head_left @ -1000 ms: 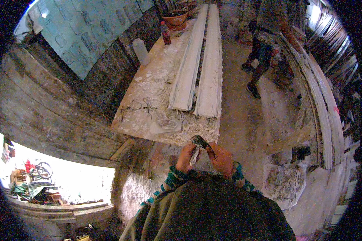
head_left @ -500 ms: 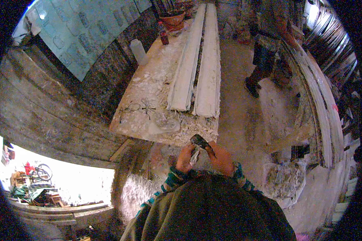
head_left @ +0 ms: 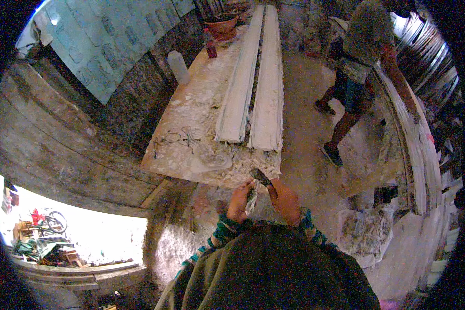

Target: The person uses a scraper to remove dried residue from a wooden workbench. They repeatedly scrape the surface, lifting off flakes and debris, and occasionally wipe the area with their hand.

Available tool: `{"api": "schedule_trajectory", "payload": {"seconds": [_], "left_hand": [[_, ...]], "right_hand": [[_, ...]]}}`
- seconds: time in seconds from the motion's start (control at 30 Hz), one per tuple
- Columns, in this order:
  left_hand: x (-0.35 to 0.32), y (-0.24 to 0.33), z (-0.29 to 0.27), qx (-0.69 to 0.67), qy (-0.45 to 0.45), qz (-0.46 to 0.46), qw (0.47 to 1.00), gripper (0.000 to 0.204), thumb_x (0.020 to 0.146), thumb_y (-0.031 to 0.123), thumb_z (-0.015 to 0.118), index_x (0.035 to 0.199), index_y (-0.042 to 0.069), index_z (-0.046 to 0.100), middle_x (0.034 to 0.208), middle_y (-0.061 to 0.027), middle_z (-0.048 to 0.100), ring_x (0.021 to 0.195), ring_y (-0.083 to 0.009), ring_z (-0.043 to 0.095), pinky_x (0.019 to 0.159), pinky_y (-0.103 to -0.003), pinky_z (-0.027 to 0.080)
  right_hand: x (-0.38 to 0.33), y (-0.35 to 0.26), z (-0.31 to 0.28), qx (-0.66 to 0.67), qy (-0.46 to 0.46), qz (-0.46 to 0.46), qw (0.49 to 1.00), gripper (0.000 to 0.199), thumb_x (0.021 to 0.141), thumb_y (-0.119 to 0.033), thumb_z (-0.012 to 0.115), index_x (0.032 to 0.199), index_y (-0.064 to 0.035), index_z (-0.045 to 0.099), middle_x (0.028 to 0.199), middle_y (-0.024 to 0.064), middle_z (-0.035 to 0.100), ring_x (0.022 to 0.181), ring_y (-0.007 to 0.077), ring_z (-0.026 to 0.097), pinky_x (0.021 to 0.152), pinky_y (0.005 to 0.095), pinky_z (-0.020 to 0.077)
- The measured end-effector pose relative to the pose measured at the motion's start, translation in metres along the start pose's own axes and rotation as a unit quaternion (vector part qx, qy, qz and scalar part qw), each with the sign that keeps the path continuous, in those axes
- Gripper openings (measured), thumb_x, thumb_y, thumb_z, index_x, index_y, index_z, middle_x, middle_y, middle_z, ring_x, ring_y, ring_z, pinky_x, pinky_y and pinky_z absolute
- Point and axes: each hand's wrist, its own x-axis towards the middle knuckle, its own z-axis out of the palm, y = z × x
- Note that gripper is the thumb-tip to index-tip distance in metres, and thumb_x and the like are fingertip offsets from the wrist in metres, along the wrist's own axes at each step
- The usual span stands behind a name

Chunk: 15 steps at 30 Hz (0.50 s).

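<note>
Just off the near end of the long table, my two hands are close together. My left hand is closed on a thin, whitish-grey strip that hangs below its fingers; its kind is unclear. In my right hand is a short, dark, flat-ended tool, its tip angled up and left towards the left hand. On the table beyond lie two long white plaster moulding strips, side by side with a narrow dark gap between them.
Plaster crumbs and dark wire lie on the table. A white bottle, a red bottle and an orange basin stand further off. At right, a person leans over long white strips; a whitish sack sits nearer.
The dark tool has turned and now looks narrower, its tip slightly right. The person at right has stepped nearer and reaches down along the strips there.
</note>
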Motion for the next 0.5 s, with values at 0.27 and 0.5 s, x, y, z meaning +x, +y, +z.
{"api": "schedule_trajectory", "payload": {"seconds": [0.27,0.5], "left_hand": [[0.013,-0.021,-0.018,0.095,-0.021,0.161,0.982,0.031,0.091,0.019,0.054,0.117,0.003,0.06,0.101,-0.0054,0.064,0.088,-0.016,0.061,0.079,-0.029,0.048],[-0.003,-0.02,-0.007,-0.016,0.015,0.033,0.999,0.034,0.091,0.018,0.054,0.121,0.002,0.058,0.106,-0.0058,0.063,0.092,-0.0148,0.058,0.084,-0.028,0.046]], "right_hand": [[-0.004,-0.016,-0.007,0.125,-0.005,0.062,0.99,0.019,0.095,-0.028,0.048,0.1,-0.0107,0.054,0.076,0.0215,0.06,0.067,0.0424,0.058,0.054,0.0491,0.0435],[-0.01,-0.007,0.002,-0.003,-0.013,-0.023,1.0,0.022,0.096,-0.026,0.047,0.105,-0.0076,0.055,0.084,0.0235,0.061,0.075,0.0441,0.059,0.061,0.0501,0.0465]]}}
